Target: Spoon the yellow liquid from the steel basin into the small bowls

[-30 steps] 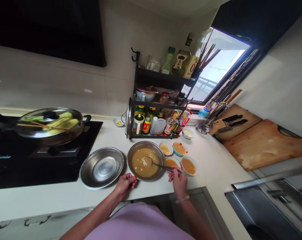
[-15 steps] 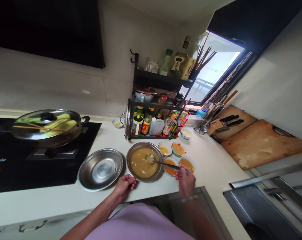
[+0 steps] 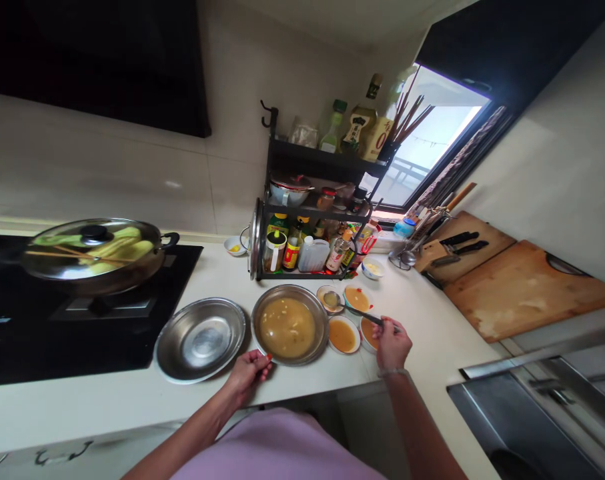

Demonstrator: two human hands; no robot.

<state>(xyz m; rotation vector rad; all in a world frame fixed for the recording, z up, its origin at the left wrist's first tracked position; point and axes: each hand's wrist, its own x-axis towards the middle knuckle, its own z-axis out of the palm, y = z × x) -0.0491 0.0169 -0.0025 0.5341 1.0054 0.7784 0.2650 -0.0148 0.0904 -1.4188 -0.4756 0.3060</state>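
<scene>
There's a lilac top (image 3: 282, 448), red nail polish (image 3: 269, 358) and a bracelet (image 3: 392, 372), perhaps beaded.

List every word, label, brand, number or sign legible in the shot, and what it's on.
"0": large numeral on the pale yellow pack, top shelf of the black rack.
Too small or blurred: the characters above that "0".
Too small or blurred: labels on the tall bottle beside it, the green-capped bottle and the orange-capped bottle.
Too small or blurred: light marking on the cooktop.
Nothing else legible.
</scene>
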